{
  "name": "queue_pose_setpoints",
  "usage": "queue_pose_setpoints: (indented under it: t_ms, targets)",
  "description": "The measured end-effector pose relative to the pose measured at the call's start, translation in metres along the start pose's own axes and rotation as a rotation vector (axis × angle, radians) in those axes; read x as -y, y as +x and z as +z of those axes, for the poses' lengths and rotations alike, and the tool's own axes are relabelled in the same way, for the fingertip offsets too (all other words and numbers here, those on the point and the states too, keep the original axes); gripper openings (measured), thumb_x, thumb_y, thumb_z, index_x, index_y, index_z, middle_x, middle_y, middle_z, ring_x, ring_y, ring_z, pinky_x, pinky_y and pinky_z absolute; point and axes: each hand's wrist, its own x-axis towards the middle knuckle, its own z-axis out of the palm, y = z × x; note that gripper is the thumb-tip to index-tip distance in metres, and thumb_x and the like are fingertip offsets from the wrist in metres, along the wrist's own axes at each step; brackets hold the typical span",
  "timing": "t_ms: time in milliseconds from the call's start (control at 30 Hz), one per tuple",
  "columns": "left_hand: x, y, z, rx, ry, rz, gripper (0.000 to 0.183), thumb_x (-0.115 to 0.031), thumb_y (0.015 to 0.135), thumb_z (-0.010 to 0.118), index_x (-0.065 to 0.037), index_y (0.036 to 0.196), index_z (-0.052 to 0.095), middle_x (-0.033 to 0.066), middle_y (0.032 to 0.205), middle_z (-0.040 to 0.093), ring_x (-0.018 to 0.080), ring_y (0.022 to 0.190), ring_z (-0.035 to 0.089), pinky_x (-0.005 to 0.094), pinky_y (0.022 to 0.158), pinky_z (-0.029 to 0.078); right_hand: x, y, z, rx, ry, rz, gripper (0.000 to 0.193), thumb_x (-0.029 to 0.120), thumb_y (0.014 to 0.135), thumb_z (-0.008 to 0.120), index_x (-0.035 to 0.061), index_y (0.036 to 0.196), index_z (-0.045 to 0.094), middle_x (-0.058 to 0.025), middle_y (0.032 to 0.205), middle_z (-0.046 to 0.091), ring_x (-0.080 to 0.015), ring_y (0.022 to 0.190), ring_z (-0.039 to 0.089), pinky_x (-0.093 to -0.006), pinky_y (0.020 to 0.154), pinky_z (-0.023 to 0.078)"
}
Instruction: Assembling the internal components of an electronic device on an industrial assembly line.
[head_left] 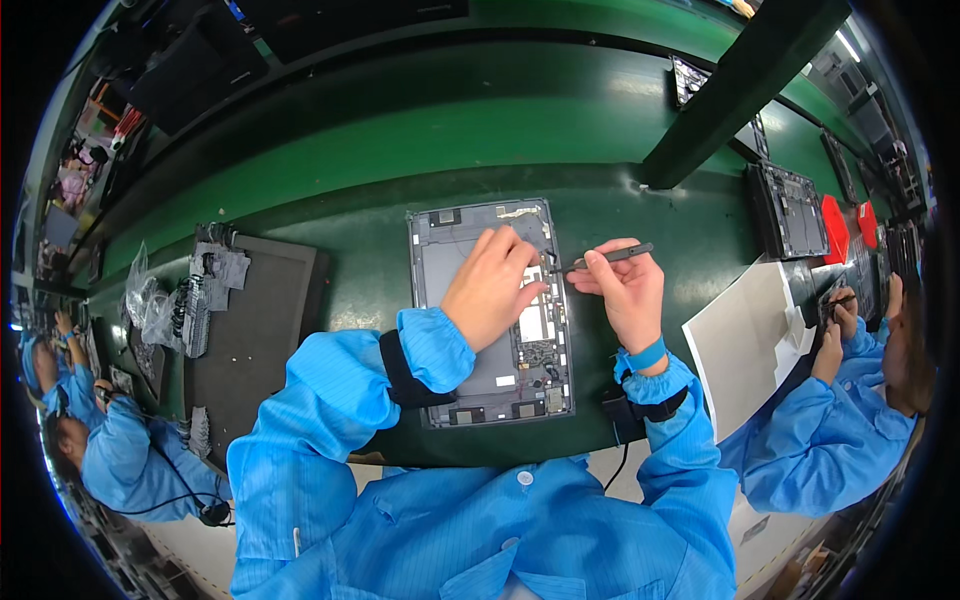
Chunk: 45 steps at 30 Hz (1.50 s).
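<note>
Lying flat on the bench with its inner parts facing up, the casing is sitting squarely before the wearer, probably so that both hands are reaching it easily. The left hand is resting over its middle, apparently steadying it. The left fingers are bending and parting moderately, leaving a gap between thumb and forefinger; whether they are gripping a small part, the view is not showing. The right hand is pinching a slim dark tool, its fingers closing snugly around the shaft, a grip likely giving fine control. The tool's butt is pointing between 2 and 3 o'clock; its tip is meeting or nearly meeting the casing's 2 o'clock edge. A grey box is lying at 9 o'clock, a white sheet at 3 o'clock.
</note>
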Motion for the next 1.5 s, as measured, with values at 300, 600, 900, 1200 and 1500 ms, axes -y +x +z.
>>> queue_pose_setpoints:
  t_ms: [300, 600, 900, 1200, 1500]
  targets:
    - [-0.003, 0.001, -0.004, -0.015, 0.073, -0.021, 0.03, -0.016, 0.073, 0.08, -0.002, 0.094, 0.063, 0.0094, 0.097, 0.052, 0.0288, 0.091, 0.05, 0.0379, 0.08, 0.045, -0.002, 0.005, 0.002, -0.01, -0.032, -0.014, 0.015, 0.002, 0.092, 0.064, -0.0044, 0.101, 0.054, -0.014, 0.088, 0.067, -0.0219, 0.078, 0.071, -0.0284, 0.066, 0.061]
    - [-0.002, 0.001, -0.003, -0.019, 0.091, -0.023, 0.029, -0.017, 0.072, 0.081, -0.004, 0.092, 0.065, 0.0085, 0.097, 0.051, 0.0275, 0.09, 0.05, 0.0376, 0.079, 0.045, -0.002, 0.01, 0.003, 0.005, -0.042, 0.0, 0.014, 0.002, 0.092, 0.063, -0.0042, 0.1, 0.054, -0.0145, 0.088, 0.067, -0.0224, 0.077, 0.072, -0.029, 0.066, 0.061]
    - [-0.002, 0.001, -0.002, -0.036, 0.096, -0.017, 0.03, -0.016, 0.071, 0.081, -0.004, 0.093, 0.064, 0.0092, 0.1, 0.051, 0.0281, 0.093, 0.049, 0.038, 0.081, 0.045, -0.004, 0.013, 0.001, 0.013, -0.009, 0.044, 0.013, 0.002, 0.092, 0.063, -0.0047, 0.1, 0.054, -0.0144, 0.088, 0.067, -0.0227, 0.076, 0.072, -0.0294, 0.067, 0.061]
    - [-0.001, 0.001, -0.002, -0.03, 0.078, -0.023, 0.03, -0.016, 0.07, 0.082, -0.005, 0.093, 0.065, 0.0092, 0.1, 0.051, 0.0284, 0.094, 0.049, 0.0382, 0.082, 0.045, -0.003, 0.013, 0.001, 0.012, -0.019, 0.043, 0.014, 0.003, 0.092, 0.064, -0.0044, 0.1, 0.054, -0.014, 0.086, 0.067, -0.0218, 0.075, 0.072, -0.0288, 0.066, 0.061]
    - [0.0, 0.001, -0.002, -0.029, 0.063, -0.026, 0.03, -0.016, 0.071, 0.081, -0.005, 0.093, 0.064, 0.009, 0.1, 0.051, 0.0283, 0.094, 0.049, 0.0383, 0.082, 0.045, -0.003, 0.014, 0.002, 0.027, -0.04, 0.002, 0.015, 0.002, 0.092, 0.064, -0.0034, 0.101, 0.054, -0.0134, 0.086, 0.068, -0.0207, 0.076, 0.071, -0.0279, 0.066, 0.061]
